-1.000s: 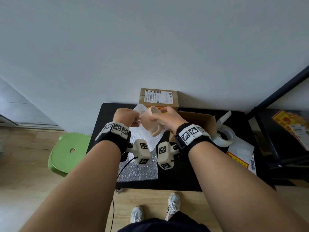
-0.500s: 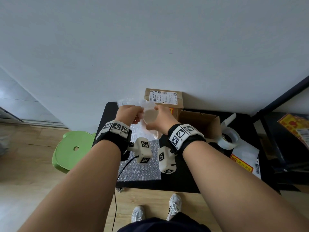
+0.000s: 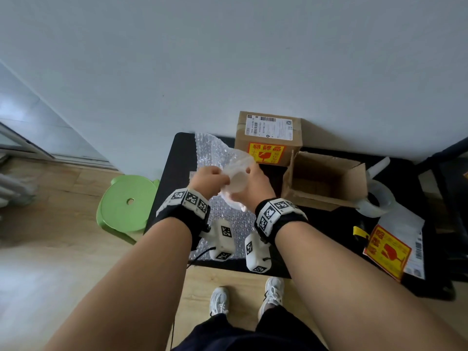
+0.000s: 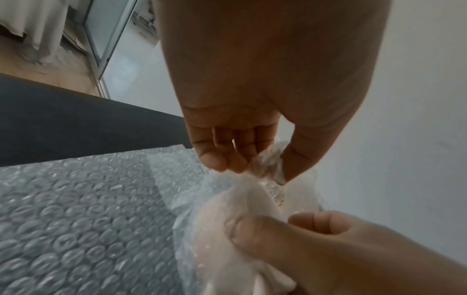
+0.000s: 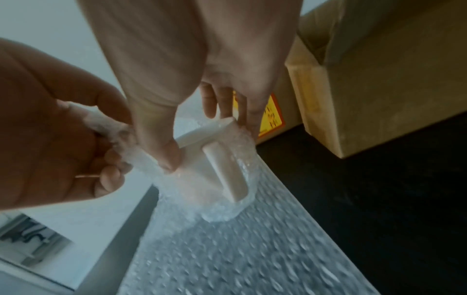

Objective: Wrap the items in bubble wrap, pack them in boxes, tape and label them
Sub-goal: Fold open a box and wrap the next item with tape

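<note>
A black table (image 3: 329,231) is standing against a pale wall, with wooden flooring below it. Over its left part both hands are working together. The left hand (image 3: 207,181) is pinching a gathered edge of bubble wrap (image 3: 215,153) between thumb and curled fingers (image 4: 222,159), holding it up off the table. The right hand (image 3: 255,188) is gripping a pale cup (image 3: 238,181), its thumb (image 5: 161,151) pressing on the cup's side while the other fingers are reaching round the rim. The cup is being held above the table, lying partly inside the wrap, with its handle (image 5: 225,171) showing in the right wrist view. The rest of the sheet is trailing down and lying flat on the table beneath the wrists.

Just right of the hands an open cardboard box (image 3: 326,181) is sitting with its flaps up, and nothing is showing inside it. Behind it, against the wall, a closed box (image 3: 268,138) is standing, bearing a white shipping label and a yellow and red sticker. A roll of clear tape (image 3: 377,201) is lying right of the open box, and a sheet of yellow and red stickers (image 3: 387,252) is lying near the table's right front edge. A green stool (image 3: 126,203) is standing on the floor at the table's left.
</note>
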Tool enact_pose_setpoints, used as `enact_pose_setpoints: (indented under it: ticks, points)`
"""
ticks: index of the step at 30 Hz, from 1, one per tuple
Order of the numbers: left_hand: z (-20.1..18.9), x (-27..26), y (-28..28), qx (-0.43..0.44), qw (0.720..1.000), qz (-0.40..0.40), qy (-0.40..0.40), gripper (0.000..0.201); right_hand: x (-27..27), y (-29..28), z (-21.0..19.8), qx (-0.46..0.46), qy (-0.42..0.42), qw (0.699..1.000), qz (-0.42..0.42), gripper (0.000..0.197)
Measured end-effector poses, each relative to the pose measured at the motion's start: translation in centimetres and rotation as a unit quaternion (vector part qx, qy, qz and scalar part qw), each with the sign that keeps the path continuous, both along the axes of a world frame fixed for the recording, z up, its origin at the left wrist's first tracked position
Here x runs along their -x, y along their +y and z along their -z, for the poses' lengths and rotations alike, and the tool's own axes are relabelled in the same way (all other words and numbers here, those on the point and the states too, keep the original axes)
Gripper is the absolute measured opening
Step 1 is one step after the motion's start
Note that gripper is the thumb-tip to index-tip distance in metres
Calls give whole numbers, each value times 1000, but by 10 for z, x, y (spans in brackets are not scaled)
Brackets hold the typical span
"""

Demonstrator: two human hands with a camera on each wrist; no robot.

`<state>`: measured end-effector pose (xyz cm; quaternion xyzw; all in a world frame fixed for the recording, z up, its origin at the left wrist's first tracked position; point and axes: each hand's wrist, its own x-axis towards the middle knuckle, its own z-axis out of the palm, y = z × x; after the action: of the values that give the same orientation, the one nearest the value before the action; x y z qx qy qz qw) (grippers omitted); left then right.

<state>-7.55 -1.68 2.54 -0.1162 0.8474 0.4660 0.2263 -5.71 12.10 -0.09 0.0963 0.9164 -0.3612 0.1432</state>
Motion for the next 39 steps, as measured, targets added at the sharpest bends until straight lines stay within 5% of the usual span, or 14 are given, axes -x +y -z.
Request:
enact_pose_setpoints:
  ticks: [8,13,20,24,28,30,35,39]
  points:
    - [38,-9,-3,22,999,19,45,13,-8,1,36,5,6,998,-60,63]
    - [47,-5,1,25,998,-1,49,11,-19,12,35,-49,14,999,-13,51]
    - [50,-9,4,70,995,1,68,29,-15,21,23,-65,-131,988,-41,30]
    - [50,-18,3,137,987,64,58,19,-19,16,24,55,-211,975,41,34]
    - [45,-20,0,109,988,91,66,18,-20,11,21,154,-287,942,76,20]
    - [40,-17,0,96,988,102,59,20,-17,11,14,149,-273,949,47,12]
    - [15,-10,9,31,995,83,40,22,-10,8,-3,29,-177,982,-62,29]
    - [-4,-4,16,-41,996,72,17,19,-6,5,-4,84,-199,976,-3,15]
